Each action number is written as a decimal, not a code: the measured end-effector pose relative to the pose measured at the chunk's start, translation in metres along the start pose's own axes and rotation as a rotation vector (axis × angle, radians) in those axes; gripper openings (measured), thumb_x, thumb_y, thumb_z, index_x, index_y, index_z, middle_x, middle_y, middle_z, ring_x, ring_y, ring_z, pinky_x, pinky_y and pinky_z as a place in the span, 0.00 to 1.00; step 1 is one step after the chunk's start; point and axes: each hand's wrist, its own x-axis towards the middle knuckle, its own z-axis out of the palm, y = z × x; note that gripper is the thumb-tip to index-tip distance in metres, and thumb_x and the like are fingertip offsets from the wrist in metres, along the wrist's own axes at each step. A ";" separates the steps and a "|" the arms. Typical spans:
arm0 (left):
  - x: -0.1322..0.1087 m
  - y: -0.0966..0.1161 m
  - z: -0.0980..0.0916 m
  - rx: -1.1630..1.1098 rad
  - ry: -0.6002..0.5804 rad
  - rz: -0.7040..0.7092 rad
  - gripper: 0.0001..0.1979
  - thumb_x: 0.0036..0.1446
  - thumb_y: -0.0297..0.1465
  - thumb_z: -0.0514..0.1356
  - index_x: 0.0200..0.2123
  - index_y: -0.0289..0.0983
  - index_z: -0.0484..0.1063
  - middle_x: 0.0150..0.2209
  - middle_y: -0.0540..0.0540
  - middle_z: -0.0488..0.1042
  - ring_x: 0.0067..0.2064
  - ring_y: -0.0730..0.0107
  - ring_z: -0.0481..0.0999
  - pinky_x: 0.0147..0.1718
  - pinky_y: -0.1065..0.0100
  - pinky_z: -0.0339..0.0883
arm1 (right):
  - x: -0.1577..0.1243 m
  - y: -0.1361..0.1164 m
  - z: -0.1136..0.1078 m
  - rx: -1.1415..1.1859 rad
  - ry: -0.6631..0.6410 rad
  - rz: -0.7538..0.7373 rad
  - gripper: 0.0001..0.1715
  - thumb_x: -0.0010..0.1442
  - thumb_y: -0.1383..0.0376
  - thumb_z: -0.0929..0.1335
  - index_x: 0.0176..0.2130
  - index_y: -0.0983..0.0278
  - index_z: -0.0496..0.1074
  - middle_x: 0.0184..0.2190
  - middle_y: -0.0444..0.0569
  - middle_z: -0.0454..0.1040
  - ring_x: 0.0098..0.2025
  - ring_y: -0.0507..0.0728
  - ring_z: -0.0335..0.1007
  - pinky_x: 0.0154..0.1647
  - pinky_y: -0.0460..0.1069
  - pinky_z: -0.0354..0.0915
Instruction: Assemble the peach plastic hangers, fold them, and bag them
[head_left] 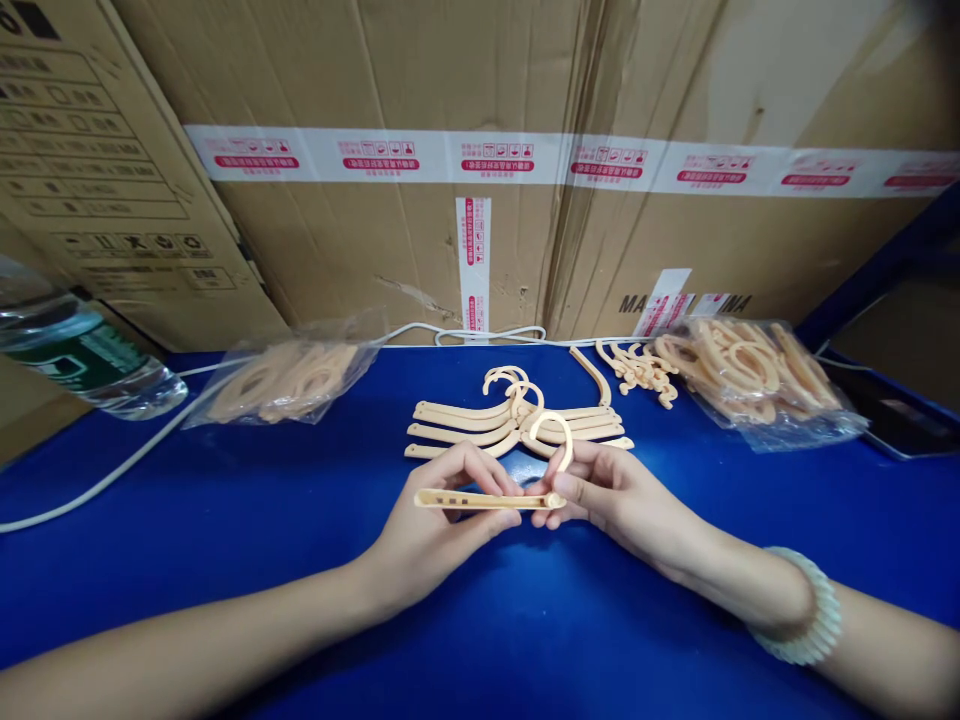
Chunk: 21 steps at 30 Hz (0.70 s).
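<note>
Between my two hands is a beige plastic hanger arm (487, 501), held level above the blue table. My left hand (442, 510) pinches its middle between thumb and fingers. At its right end a curved hanger hook (555, 432) stands up, and my right hand (607, 495) grips the hook's base where it meets the arm. Part of that joint is hidden by my fingers. Just beyond my hands, several beige hangers (461, 432) lie in a row, arms spread to both sides. A single hanger arm (592, 375) lies behind them.
A pile of loose hooks (637, 368) lies at the back right. Clear plastic bags of beige parts sit on the right (757, 375) and left (292, 380). A water bottle (90, 350) leans at far left, near a white cable (112, 490). Cardboard boxes (390, 80) wall the back.
</note>
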 end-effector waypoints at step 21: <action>0.004 0.006 0.006 -0.034 0.098 -0.132 0.11 0.48 0.31 0.67 0.24 0.38 0.66 0.28 0.51 0.73 0.30 0.69 0.76 0.30 0.68 0.72 | -0.005 0.001 0.008 -0.258 0.070 -0.168 0.18 0.54 0.51 0.74 0.32 0.62 0.72 0.25 0.46 0.77 0.27 0.55 0.75 0.32 0.50 0.72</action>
